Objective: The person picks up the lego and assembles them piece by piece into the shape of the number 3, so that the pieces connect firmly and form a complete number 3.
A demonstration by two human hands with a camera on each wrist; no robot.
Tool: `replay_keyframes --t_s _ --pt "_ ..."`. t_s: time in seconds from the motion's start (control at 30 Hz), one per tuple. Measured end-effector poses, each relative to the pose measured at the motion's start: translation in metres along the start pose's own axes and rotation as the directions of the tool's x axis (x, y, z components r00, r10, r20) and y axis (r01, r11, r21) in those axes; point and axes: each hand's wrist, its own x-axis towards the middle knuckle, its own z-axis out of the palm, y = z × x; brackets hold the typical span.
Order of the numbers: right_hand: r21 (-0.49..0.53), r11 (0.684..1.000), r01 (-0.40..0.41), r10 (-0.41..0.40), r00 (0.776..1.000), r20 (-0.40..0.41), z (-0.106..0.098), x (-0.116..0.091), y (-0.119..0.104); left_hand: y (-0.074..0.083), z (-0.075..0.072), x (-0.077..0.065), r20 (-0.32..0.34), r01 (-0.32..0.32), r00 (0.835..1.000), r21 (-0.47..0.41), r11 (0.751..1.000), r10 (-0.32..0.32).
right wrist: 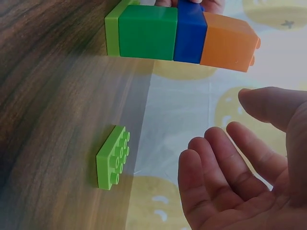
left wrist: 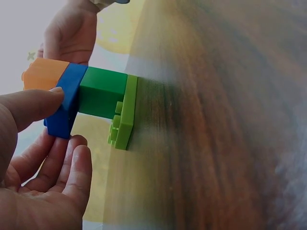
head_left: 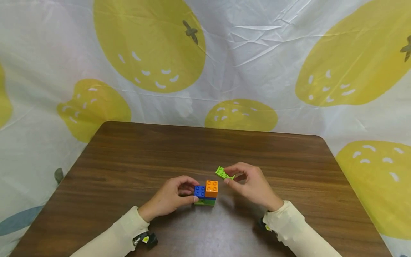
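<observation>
Brown desk [head_left: 154, 150], fruit-print cloth [head_left: 257, 71] bkgd. L hand [head_left: 168, 197] pinches blue brick [head_left: 199, 191] of stack [head_left: 211, 193], lower ctr frame; R hand [head_left: 251, 184], fingers apart, by loose lime brick [right wrist: 111, 160], up-right of stack. Prob. mid-assembly; next likely needs R pinch.

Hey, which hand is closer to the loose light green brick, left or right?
Right. The right hand hovers close to the loose light green brick, not touching it; the left hand is farther away, its grip on the stacked blue brick.

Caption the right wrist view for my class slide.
Open right hand near a loose lime plate and a four-colour brick tower.
</observation>
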Motion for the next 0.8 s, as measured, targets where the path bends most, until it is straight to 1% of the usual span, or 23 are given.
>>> replay_keyframes --t_s 0.47,0.8 --pt "-0.012 1.0 -0.012 0.012 1.0 0.0 0.0012 0.001 0.0046 0.0 -0.0003 -0.0004 0.006 -0.004 1.0 -0.006 1.0 0.004" --pt "-0.022 1.0 -0.006 0.006 1.0 -0.003 0.0012 0.0028 0.0082 0.0004 -0.0001 -0.001 0.006 -0.005 1.0 -0.007 1.0 0.005"
